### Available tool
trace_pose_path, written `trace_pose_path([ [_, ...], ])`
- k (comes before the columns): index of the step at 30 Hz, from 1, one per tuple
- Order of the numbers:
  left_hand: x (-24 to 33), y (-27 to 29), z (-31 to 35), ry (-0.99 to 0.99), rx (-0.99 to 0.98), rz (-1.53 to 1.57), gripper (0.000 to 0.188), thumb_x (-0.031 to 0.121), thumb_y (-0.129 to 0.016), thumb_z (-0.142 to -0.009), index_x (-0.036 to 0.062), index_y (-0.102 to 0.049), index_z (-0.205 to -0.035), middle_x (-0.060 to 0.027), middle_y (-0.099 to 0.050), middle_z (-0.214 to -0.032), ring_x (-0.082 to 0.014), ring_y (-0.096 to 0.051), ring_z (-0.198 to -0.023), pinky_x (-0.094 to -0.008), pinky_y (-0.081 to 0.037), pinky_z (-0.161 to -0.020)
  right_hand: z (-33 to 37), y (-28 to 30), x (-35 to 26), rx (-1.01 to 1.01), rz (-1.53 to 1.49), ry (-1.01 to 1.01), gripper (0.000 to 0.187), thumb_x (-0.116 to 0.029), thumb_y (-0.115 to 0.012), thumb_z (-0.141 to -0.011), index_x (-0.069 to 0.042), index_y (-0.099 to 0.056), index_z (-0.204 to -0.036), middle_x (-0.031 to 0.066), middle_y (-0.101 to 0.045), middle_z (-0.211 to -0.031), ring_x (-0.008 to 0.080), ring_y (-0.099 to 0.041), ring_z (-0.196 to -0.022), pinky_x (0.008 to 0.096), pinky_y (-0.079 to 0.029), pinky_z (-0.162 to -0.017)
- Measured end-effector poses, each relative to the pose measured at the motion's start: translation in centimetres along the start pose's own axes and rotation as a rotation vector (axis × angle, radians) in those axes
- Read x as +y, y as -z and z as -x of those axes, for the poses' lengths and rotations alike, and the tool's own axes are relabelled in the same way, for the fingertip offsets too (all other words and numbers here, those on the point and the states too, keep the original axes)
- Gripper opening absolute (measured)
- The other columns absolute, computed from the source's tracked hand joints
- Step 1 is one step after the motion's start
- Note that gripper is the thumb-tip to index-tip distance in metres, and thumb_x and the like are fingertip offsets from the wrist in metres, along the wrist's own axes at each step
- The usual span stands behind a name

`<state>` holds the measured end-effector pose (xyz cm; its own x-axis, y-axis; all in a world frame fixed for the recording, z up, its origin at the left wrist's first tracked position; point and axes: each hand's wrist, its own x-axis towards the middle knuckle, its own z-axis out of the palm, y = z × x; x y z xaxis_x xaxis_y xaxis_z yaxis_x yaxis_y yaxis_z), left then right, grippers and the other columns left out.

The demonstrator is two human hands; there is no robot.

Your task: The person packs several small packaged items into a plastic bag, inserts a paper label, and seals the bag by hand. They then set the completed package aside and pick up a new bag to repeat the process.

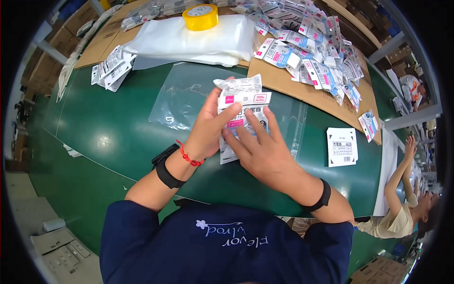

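My left hand [206, 125] is closed round the left side of a small stack of flat charger packets [243, 98], thumb across the front. The packets are white with pink and blue print and overlap unevenly, one jutting out at the top. Spread fingers of my right hand [269, 158] rest on the front of the stack, covering its lower part. Under both hands lies a large clear plastic bag [177, 92], flat on the green table [113, 146]. What the left fingers do behind the stack is hidden.
Many charger packets [307, 52] are heaped on cardboard [279, 80] at the far right. A yellow tape roll [200, 18] sits on stacked clear bags [189, 42]. White printed labels [342, 147] lie to the right, more packets [113, 68] at left. Another person [392, 208] is at far right.
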<state>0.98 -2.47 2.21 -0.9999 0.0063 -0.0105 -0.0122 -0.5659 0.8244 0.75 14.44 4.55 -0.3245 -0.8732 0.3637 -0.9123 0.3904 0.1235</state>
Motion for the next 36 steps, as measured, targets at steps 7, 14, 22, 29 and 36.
trace_pose_path([
  [7,1.1,-1.4,-0.2,0.044,-0.051,0.154,0.053,0.013,-0.060,-0.093,0.0056,-0.033,-0.138,-0.0110,-0.052,-0.128,-0.0172,-0.053,-0.116,-0.0327,-0.045,-0.096,1.7,1.3,1.3,0.351,-0.660,-0.339,0.058,-0.020,-0.067,-0.084,-0.004,-0.045,-0.135,0.0144,-0.052,-0.128,0.0296,-0.050,-0.119,0.0489,-0.034,-0.104],
  [14,-0.8,-5.6,-2.1,-0.178,-0.153,-0.096,0.046,0.014,-0.060,-0.092,0.0039,-0.038,-0.131,-0.0113,-0.055,-0.123,-0.0185,-0.056,-0.110,-0.0326,-0.045,-0.093,4.0,1.5,3.9,0.466,-1.703,-0.935,0.044,-0.023,-0.061,-0.093,0.000,-0.048,-0.128,0.0111,-0.059,-0.120,0.0162,-0.058,-0.107,0.0315,-0.045,-0.093],
  [22,-6.5,-4.4,-5.4,-0.519,-0.232,-1.281,0.014,0.011,-0.064,-0.085,0.0022,-0.055,-0.090,-0.0103,-0.059,-0.086,-0.0271,-0.058,-0.084,-0.0351,-0.045,-0.072,10.4,4.8,11.0,0.792,-1.344,-1.134,0.039,-0.021,-0.058,-0.093,0.002,-0.050,-0.124,0.0096,-0.063,-0.111,0.0144,-0.064,-0.094,0.0282,-0.051,-0.084],
  [29,-7.5,-3.5,-4.3,-0.617,-0.261,-1.215,0.014,0.010,-0.068,-0.081,0.0016,-0.057,-0.080,-0.0092,-0.055,-0.071,-0.0265,-0.053,-0.067,-0.0329,-0.042,-0.062,12.4,4.7,10.8,0.212,-1.354,-1.190,0.038,-0.020,-0.060,-0.091,0.000,-0.053,-0.122,0.0082,-0.064,-0.108,0.0117,-0.062,-0.092,0.0257,-0.049,-0.081],
  [36,-6.2,-4.1,-1.0,-0.820,-0.270,-1.119,0.009,0.008,-0.067,-0.079,0.0054,-0.059,-0.082,-0.0084,-0.058,-0.078,-0.0276,-0.055,-0.072,-0.0363,-0.043,-0.064,10.4,4.1,7.5,-0.350,-1.287,-1.068,0.041,-0.022,-0.062,-0.089,0.001,-0.054,-0.122,0.0056,-0.064,-0.105,0.0100,-0.058,-0.092,0.0256,-0.047,-0.082],
])
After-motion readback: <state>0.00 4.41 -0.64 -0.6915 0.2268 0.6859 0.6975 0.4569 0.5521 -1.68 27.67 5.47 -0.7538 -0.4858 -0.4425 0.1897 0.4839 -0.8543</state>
